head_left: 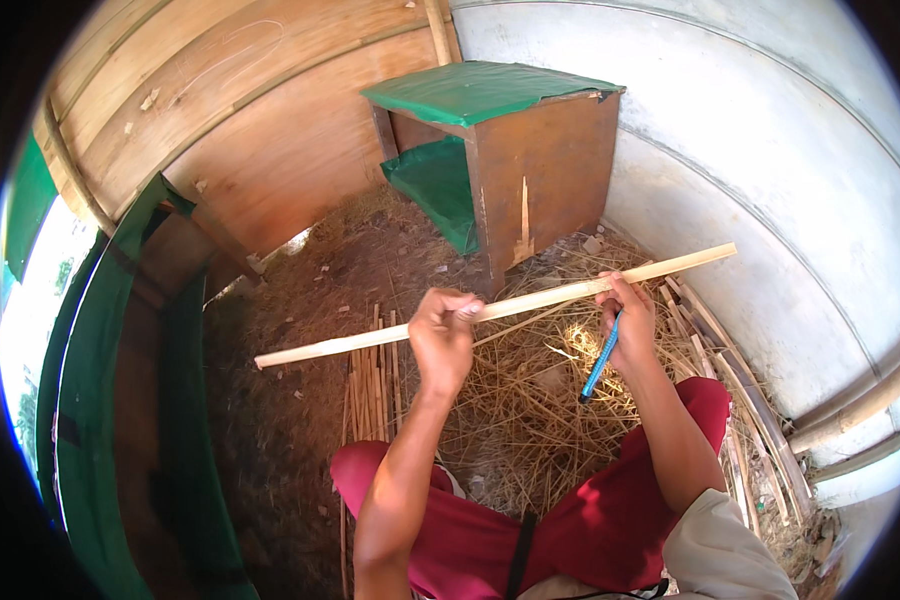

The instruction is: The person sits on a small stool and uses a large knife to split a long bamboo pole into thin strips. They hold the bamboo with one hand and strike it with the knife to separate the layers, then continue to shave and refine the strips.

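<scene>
A long, pale bamboo strip [540, 300] lies slantwise across the view in front of me, its right end higher. My left hand [442, 338] is closed with its fingertips pinched at the strip, left of its middle. Farther right along the strip, my right hand [630, 322] grips it between thumb and fingers. That same hand also holds a slim blue handle [601, 362] with a dark end, pointing down towards me. Whatever is at the handle's other end is hidden by the hand. Beneath the strip, a heap of bamboo shavings [520, 410] covers the ground between my knees.
Split bamboo strips [370, 392] lie by my left knee, and longer pieces [740, 400] run along the right wall. Ahead stands a brown wooden cabinet [550, 170] with a green cover. A green-covered wooden frame [120, 400] is at left. Wooden and pale walls enclose the corner.
</scene>
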`<control>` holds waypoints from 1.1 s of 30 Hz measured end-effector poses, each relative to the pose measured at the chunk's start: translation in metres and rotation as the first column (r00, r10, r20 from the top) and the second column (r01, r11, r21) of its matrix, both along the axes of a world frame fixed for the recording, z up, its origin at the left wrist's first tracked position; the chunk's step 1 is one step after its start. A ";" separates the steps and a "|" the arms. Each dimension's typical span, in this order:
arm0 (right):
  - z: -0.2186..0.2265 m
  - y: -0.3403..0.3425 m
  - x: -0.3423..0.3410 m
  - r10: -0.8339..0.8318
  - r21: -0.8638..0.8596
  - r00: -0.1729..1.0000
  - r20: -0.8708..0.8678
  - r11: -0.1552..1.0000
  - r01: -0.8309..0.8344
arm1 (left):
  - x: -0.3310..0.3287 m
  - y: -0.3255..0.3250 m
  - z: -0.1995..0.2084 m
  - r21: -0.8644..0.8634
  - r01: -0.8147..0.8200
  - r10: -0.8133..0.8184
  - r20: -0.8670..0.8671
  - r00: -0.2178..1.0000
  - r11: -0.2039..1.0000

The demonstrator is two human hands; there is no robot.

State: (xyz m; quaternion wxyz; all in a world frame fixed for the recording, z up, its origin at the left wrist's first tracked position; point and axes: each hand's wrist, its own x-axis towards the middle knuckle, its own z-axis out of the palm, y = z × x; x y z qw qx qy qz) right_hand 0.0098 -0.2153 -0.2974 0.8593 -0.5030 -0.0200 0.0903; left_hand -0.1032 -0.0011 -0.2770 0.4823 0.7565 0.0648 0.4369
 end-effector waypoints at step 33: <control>0.007 -0.057 0.022 -0.078 0.071 0.991 0.106 0.995 0.071 | -0.078 0.128 0.038 -0.368 -0.457 0.358 -0.307 0.882 0.810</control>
